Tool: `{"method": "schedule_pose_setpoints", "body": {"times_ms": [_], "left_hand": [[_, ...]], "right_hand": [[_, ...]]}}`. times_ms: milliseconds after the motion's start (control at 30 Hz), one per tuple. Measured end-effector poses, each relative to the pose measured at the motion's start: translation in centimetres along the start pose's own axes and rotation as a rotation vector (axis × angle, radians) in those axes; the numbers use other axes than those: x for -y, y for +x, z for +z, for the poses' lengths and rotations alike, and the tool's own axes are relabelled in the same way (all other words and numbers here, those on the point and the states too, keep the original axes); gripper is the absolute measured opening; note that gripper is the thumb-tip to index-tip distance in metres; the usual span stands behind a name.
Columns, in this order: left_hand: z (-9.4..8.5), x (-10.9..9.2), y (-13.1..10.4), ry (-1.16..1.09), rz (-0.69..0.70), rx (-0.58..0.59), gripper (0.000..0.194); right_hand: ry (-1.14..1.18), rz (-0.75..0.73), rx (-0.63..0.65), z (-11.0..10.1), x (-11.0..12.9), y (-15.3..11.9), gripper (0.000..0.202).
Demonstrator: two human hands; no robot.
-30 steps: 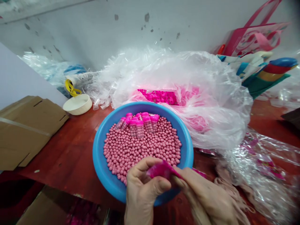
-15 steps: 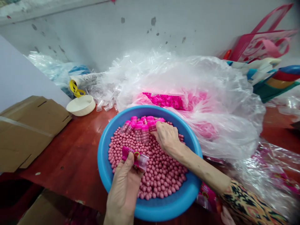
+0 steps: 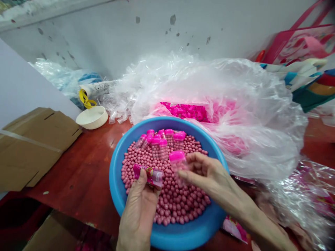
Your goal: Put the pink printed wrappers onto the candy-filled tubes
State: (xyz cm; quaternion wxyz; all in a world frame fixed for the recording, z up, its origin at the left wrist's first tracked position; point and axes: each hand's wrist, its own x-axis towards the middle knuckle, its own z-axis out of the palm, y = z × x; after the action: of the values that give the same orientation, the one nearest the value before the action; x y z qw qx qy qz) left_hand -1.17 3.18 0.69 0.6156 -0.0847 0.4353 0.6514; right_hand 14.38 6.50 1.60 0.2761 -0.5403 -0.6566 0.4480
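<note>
A blue basin [image 3: 115,170] holds many pink round beads [image 3: 175,205]. Several small clear bottles with pink caps [image 3: 156,143] lie on the beads at the basin's far side. Over the basin's near left part, my left hand [image 3: 140,205] pinches a pink printed clear wrapper [image 3: 149,174] between thumb and fingers. To its right, my right hand [image 3: 206,174] grips one clear bottle with a pink cap [image 3: 178,158] by its side, above the beads, cap pointing up and away.
Behind the basin a large clear plastic bag [image 3: 251,90] holds pink caps [image 3: 191,112]. At left are a white round lid [image 3: 92,118], yellow tape [image 3: 86,99] and folded cardboard [image 3: 39,146]. Shiny wrappers [image 3: 309,195] lie at right on the red table [image 3: 86,167].
My right hand has moved from the bottles at the far side toward the near right, bringing one bottle with it. My left hand still holds the wrapper, slightly shifted left.
</note>
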Motion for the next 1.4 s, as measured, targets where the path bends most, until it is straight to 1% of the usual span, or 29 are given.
{"method": "schedule_pose_setpoints", "body": {"times_ms": [33,67,133,200,333,433,500,600,667,733,833,933,1000,1067,1133,1167,1233,1300,1333,1400], "left_hand": [[-0.1,0.0,0.1,0.008,-0.003,0.002,0.036],[-0.2,0.0,0.1,0.016,-0.004,0.004,0.035],[-0.4,0.0,0.4,0.031,-0.007,0.013,0.035],[-0.6,0.0,0.6,0.035,-0.009,0.023,0.034],[-0.7,0.1,0.7,0.019,-0.013,0.040,0.033],[-0.6,0.3,0.4,0.011,-0.023,0.062,0.031],[-0.6,0.5,0.2,0.020,-0.032,0.101,0.027],[-0.9,0.8,0.0,0.051,-0.008,0.164,0.015],[-1.2,1.0,-0.1,0.083,-0.003,0.197,0.007],[-1.5,1.2,-0.2,0.131,-0.016,0.243,0.008],[-1.5,1.3,-0.4,0.200,0.019,0.272,0.014],[-1.2,1.2,-0.5,0.233,0.074,0.230,0.016],[-1.1,1.1,-0.7,0.249,0.079,0.217,0.014],[-1.0,1.0,-0.8,0.257,0.066,0.214,0.012],[-1.0,0.9,-1.1,0.252,0.057,0.210,0.013],[-1.0,0.9,-1.2,0.248,0.054,0.205,0.014],[-1.0,0.9,-1.4,0.252,0.045,0.215,0.014],[-1.0,0.9,-1.6,0.283,0.023,0.254,0.015],[-1.0,1.0,-1.6,0.306,0.010,0.279,0.016],[-1.1,1.0,-1.7,0.345,0.000,0.302,0.021]], "right_hand": [[0.239,0.030,0.022,0.3,0.0,-1.1,0.019],[0.375,0.066,0.009,0.7,0.0,-2.1,0.021],[0.534,0.102,0.013,1.6,-0.1,-3.4,0.021],[0.564,0.098,0.001,2.5,-0.3,-3.8,0.019],[0.539,0.061,-0.027,3.6,-0.3,-3.7,0.013],[0.529,0.077,-0.029,3.8,0.1,-3.9,0.012],[0.496,0.061,-0.020,3.6,0.3,-4.2,0.010],[0.368,-0.005,0.003,3.3,0.6,-4.5,0.006],[0.280,-0.027,-0.008,3.2,0.6,-4.7,0.005],[0.205,-0.040,-0.028,3.1,0.3,-4.7,0.008],[0.087,-0.121,-0.107,3.1,-0.4,-4.9,0.017],[-0.010,-0.251,-0.238,3.7,-1.3,-5.5,0.026],[-0.027,-0.313,-0.288,4.1,-1.5,-5.9,0.032],[0.032,-0.323,-0.307,4.4,-1.4,-6.4,0.036],[0.164,-0.270,-0.256,4.4,-1.0,-6.6,0.034],[0.248,-0.219,-0.203,4.2,-0.8,-6.6,0.030],[0.447,-0.072,-0.036,3.8,-0.5,-6.5,0.021],[0.629,0.068,0.087,3.5,-0.4,-6.4,0.021],[0.677,0.104,0.108,3.5,-0.5,-6.4,0.023],[0.644,0.095,0.084,3.6,-0.8,-6.5,0.027]]}}
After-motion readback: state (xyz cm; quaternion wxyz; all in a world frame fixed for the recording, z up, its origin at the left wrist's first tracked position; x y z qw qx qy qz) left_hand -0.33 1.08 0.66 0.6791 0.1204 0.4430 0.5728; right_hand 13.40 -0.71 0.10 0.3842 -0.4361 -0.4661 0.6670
